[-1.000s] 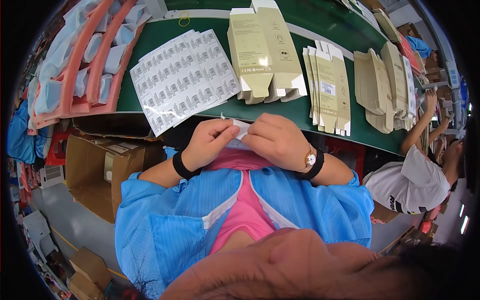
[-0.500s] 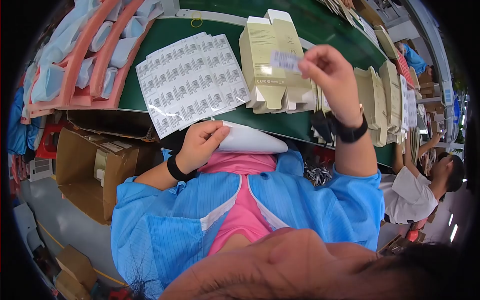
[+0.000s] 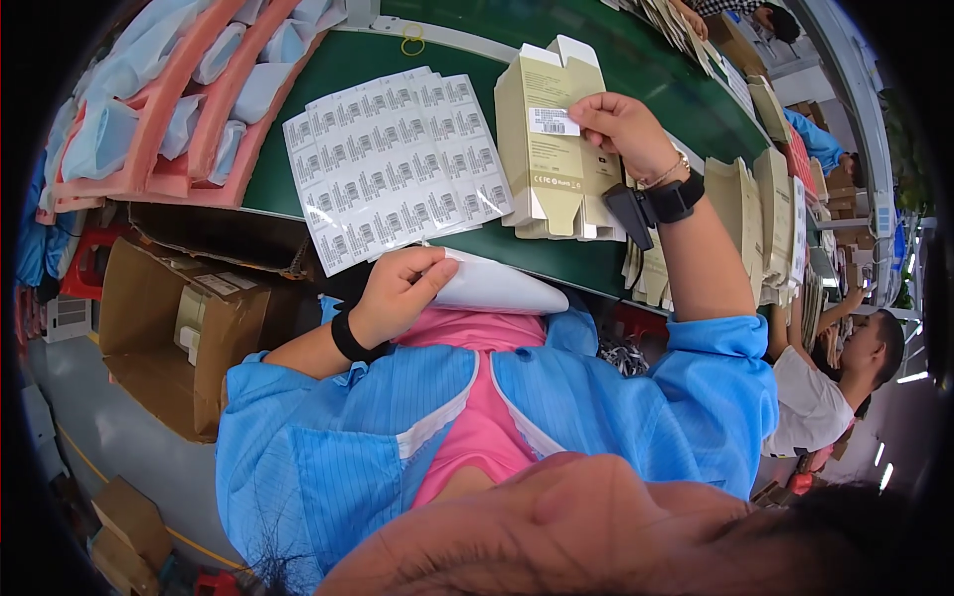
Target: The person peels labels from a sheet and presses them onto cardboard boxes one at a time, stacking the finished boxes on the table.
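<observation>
A: State of the left grip?

B: The left hand point(image 3: 402, 286) pinches the upper-left edge of a white sheet point(image 3: 507, 288) between thumb and forefinger. The sheet extends rightward from that pinch, long axis crosswise, far end dipping slightly.

A: The right?

B: The right hand point(image 3: 626, 131) has thumb and fingertips closed on the right end of a label point(image 3: 550, 121). The label lies leftward of that grip, over the face of a carton point(image 3: 552, 194), long axis crosswise, sloping slightly down rightward. The carton's long axis points away from the wearer, tabbed end nearest.

A: Anything obscured?

B: The sheet's gripped edge is under the thumb. The label's right tip is covered by fingers; whether it is stuck down cannot be determined. The hand and a black wrist strap point(image 3: 646, 211) cover part of the carton's right side.

A: Appearance?

B: Sheet: plain white, curled. Label: white, rectangular, dark-barred. Carton: pale gold, finely printed.
</observation>
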A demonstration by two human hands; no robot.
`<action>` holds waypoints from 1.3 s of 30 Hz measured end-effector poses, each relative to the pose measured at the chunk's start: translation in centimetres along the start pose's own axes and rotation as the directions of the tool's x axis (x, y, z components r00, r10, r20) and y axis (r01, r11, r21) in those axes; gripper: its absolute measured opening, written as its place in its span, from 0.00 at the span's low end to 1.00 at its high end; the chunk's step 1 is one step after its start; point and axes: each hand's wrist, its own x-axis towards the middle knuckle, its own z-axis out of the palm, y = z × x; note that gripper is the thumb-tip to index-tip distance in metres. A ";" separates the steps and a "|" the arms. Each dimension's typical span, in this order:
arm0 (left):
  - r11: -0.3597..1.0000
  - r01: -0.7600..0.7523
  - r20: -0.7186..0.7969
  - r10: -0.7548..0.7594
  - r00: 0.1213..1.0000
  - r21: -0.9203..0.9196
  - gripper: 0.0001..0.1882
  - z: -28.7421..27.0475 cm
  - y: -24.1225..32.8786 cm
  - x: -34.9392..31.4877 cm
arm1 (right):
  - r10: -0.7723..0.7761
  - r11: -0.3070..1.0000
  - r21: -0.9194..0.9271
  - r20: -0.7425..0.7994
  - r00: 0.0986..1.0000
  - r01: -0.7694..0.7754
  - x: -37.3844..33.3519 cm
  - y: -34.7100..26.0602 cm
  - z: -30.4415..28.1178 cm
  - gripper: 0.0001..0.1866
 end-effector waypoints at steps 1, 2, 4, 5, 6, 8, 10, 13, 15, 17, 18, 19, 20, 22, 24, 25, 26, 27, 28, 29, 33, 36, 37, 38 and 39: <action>1.000 0.011 0.010 -0.011 1.000 -0.004 0.11 0.0 -0.1 0.0 | 0.002 1.000 -0.001 0.000 1.000 -0.002 0.0 -0.1 0.0 0.06; 1.000 0.012 0.011 -0.012 1.000 -0.006 0.11 -0.1 -0.1 0.0 | 0.015 1.000 0.016 0.009 1.000 -0.015 -0.1 -0.2 0.0 0.07; 1.000 0.017 0.013 -0.017 1.000 -0.010 0.11 0.0 0.0 0.1 | 0.040 0.998 0.051 0.026 0.999 -0.042 -0.1 -0.4 -0.1 0.08; 1.000 0.019 0.015 -0.019 1.000 -0.012 0.11 0.0 0.0 0.1 | 0.042 0.998 0.050 0.024 0.999 -0.043 -0.2 -0.4 -0.2 0.08; 1.000 0.019 0.017 -0.019 1.000 -0.014 0.11 0.0 0.0 0.1 | 0.041 0.997 0.058 0.030 0.999 -0.043 -0.2 -0.4 -0.2 0.08; 1.000 0.016 0.018 -0.016 1.000 -0.019 0.11 0.1 -0.1 0.1 | 0.038 0.997 0.072 0.042 0.998 -0.041 -0.1 -0.4 -0.2 0.07; 1.000 0.014 0.019 -0.014 1.000 -0.021 0.11 0.1 -0.1 0.1 | 0.027 0.998 0.058 0.040 0.999 -0.029 -0.1 -0.1 -0.2 0.07; 1.000 0.021 0.014 -0.021 1.000 -0.018 0.11 0.3 -0.2 0.1 | 0.003 1.000 0.031 0.038 0.999 -0.004 0.2 0.4 -0.1 0.05; 1.000 0.019 0.014 -0.018 1.000 -0.012 0.11 0.4 -0.3 0.0 | 0.006 0.997 -0.075 0.001 1.000 -0.006 0.4 0.5 0.0 0.05; 1.000 0.012 0.015 -0.012 1.000 -0.002 0.11 0.5 -0.4 0.0 | 0.006 0.992 -0.123 -0.021 1.000 -0.009 0.4 0.6 0.4 0.05; 1.000 0.012 0.019 -0.012 1.000 0.002 0.11 0.5 -0.4 0.0 | -0.040 0.970 -0.241 -0.035 0.999 0.030 0.3 0.6 0.8 0.06; 1.000 0.013 0.023 -0.013 1.000 0.002 0.11 0.5 -0.4 0.0 | -0.087 0.932 -0.356 -0.044 0.995 0.066 0.2 0.5 1.2 0.06; 1.000 0.013 0.029 -0.013 1.000 0.001 0.11 0.5 -0.4 0.0 | -0.134 0.879 -0.467 -0.049 0.990 0.097 0.1 0.4 1.5 0.06; 1.000 0.011 0.041 -0.011 0.999 0.005 0.10 0.4 -0.5 0.0 | -0.154 0.868 -0.484 -0.047 0.987 0.112 0.0 0.3 1.6 0.06; 0.999 0.035 0.072 -0.036 0.997 0.014 0.11 0.4 -0.7 -0.2 | -0.189 0.840 -0.523 -0.034 0.981 0.144 -0.2 0.0 1.5 0.07; 0.999 0.046 0.083 -0.048 0.995 0.018 0.12 0.3 -0.7 -0.2 | -0.194 0.840 -0.523 -0.038 0.980 0.146 -0.4 -0.2 1.3 0.07; 0.999 0.042 0.087 -0.044 0.995 0.020 0.12 0.3 -0.7 -0.2 | -0.275 0.839 -0.504 -0.066 0.959 0.206 -0.8 -0.5 0.8 0.06; 0.999 0.034 0.078 -0.035 0.996 0.012 0.12 0.4 -0.6 -0.3 | -0.353 0.832 -0.485 -0.090 0.931 0.268 -1.3 -0.7 0.3 0.06; 1.000 0.027 0.071 -0.027 0.997 0.003 0.12 0.4 -0.6 -0.4 | -0.427 0.820 -0.468 -0.116 0.897 0.329 -1.9 -1.0 -0.2 0.06; 1.000 0.021 0.064 -0.020 0.998 -0.006 0.12 0.5 -0.7 -0.4 | -0.427 0.819 -0.469 -0.115 0.897 0.330 -2.9 -1.6 -0.9 0.06; 1.000 0.023 0.071 -0.023 0.997 -0.009 0.11 0.8 0.8 -0.4 | -0.501 0.828 -0.416 -0.251 0.828 0.375 -8.0 -3.5 -4.5 0.06; 1.000 0.021 0.075 -0.022 0.997 0.019 0.11 1.0 1.0 -0.3 | -0.449 0.850 -0.444 -0.334 0.829 0.282 -10.3 -2.4 -7.7 0.06; 0.999 0.017 0.075 -0.019 0.997 0.033 0.11 1.1 1.0 -0.2 | -0.413 0.854 -0.472 -0.361 0.836 0.218 -11.0 -1.7 -8.7 0.07; 0.999 0.017 0.083 -0.019 0.996 0.032 0.11 1.2 0.9 -0.1 | -0.377 0.855 -0.496 -0.388 0.841 0.154 -11.5 -1.0 -9.5 0.07; 0.999 0.008 0.089 -0.013 0.996 0.050 0.11 1.3 0.7 -0.1 | -0.374 0.856 -0.495 -0.394 0.840 0.149 -11.7 0.2 -10.1 0.07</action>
